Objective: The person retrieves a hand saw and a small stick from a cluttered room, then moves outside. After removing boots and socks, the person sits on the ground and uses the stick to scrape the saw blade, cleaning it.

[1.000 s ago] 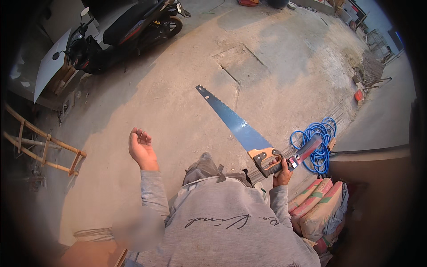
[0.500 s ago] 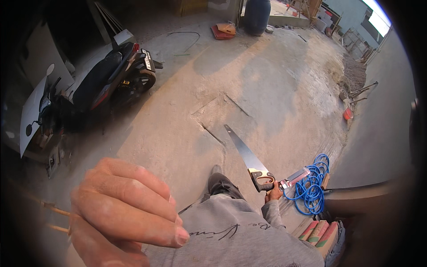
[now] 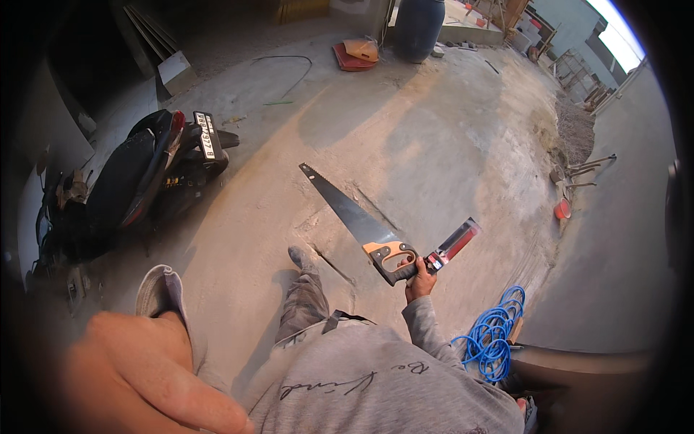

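My right hand (image 3: 421, 284) is closed around the black-and-tan handle of a handsaw (image 3: 350, 214). The saw's long dark blade points away and to the left, above the concrete. The same hand also grips a slim clear-and-red package (image 3: 455, 242), which sticks out to the right of the handle; its contents are hard to make out. Large and blurred at the lower left, my left hand (image 3: 155, 369) is raised close to the camera, with a grey sleeve cuff (image 3: 165, 289) beyond it. Its fingertips are mostly hidden or cut off by the frame.
A black motorbike (image 3: 137, 166) stands on the left. Coiled blue hose (image 3: 495, 336) lies at the lower right, by a wall (image 3: 614, 217). Farther off are a blue barrel (image 3: 419, 29) and red and orange bags (image 3: 356, 55). Shallow grooves mark the concrete floor (image 3: 463, 145).
My right hand has lifted the handsaw and package forward and left, away from the hose. My left hand has dropped lower and left. One foot has stepped forward.
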Demonstrator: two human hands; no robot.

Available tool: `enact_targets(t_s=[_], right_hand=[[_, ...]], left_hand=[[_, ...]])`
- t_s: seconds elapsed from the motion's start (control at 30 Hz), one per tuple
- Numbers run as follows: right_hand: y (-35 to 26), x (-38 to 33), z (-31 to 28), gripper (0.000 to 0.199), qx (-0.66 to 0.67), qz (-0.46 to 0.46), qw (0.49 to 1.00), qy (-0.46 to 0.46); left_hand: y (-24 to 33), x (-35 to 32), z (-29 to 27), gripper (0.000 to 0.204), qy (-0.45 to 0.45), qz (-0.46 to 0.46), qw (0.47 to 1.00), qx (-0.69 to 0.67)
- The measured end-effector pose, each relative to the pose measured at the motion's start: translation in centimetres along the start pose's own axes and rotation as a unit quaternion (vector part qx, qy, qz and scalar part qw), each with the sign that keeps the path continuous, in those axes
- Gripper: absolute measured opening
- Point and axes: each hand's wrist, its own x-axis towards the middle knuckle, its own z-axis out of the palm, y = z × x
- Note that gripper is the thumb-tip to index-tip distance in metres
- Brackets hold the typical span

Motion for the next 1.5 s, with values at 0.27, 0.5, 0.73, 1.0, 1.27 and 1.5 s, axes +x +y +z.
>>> enact_targets(t_s=[0.27,0.5,0.73,1.0,1.27,1.5], right_hand=[[2.4,11.9,10.4,0.018,-0.008,-0.014,0.996,0.091],[2.8,20.5,19.1,0.017,-0.008,-0.039,0.991,0.128],[7.7,33.8,32.7,0.020,-0.031,0.002,0.999,0.037],[8.7,50.0,54.2,0.018,-0.050,0.052,0.991,-0.114],[8.7,59.8,75.1,0.021,-0.074,0.096,0.962,-0.243],[16.8,60.8,88.4,0.015,-0.075,0.142,0.954,-0.254]], left_hand=[[-15.6,0.5,-13.4,0.017,0.046,0.137,0.989,-0.014],[-26.6,4.1,-23.7,0.011,-0.005,0.040,0.999,0.023],[-38.6,3.1,-31.1,0.014,0.154,0.086,0.957,0.229],[-55.8,3.5,-40.6,0.051,0.417,0.026,0.807,0.417],[-67.9,-3.5,-44.7,0.031,0.720,-0.268,0.549,0.330],[-75.2,-11.3,-54.8,0.026,0.827,-0.227,0.464,0.222]])
